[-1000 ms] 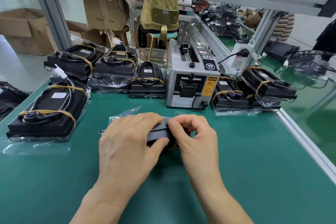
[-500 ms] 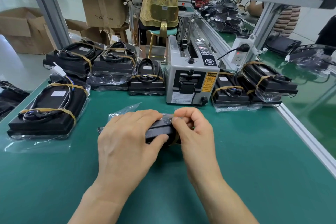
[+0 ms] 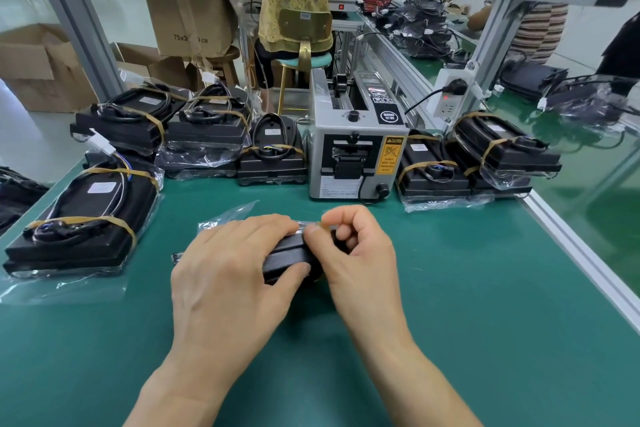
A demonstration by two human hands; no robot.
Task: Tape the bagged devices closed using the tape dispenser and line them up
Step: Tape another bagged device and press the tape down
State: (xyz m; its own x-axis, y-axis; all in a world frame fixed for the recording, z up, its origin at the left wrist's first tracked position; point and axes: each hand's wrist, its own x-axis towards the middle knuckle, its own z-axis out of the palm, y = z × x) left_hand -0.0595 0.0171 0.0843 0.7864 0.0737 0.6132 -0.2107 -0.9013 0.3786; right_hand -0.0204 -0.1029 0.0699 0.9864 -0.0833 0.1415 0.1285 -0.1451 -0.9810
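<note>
Head view: at frame centre on the green tabletop, the left hand clamps the bagged device while the right hand pinches brown tape at its top edge. Since a second ago the right fingers have lifted from the side to that edge, so sealing looks nearly done; the tape dispenser stands just behind.

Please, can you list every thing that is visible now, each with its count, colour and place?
Black bagged device in clear plastic: one, centre of mat, under both hands.
Taped black bagged devices: four left of the dispenser, at least two right.
Grey box-shaped tape dispenser: one, back centre.
Green bench mat: one, covers the bench.
White power strip: one, on the right post.
Brown cardboard boxes: several, back left.
Left hand: lies over the device.
Right hand: pinches at its top edge.
</note>
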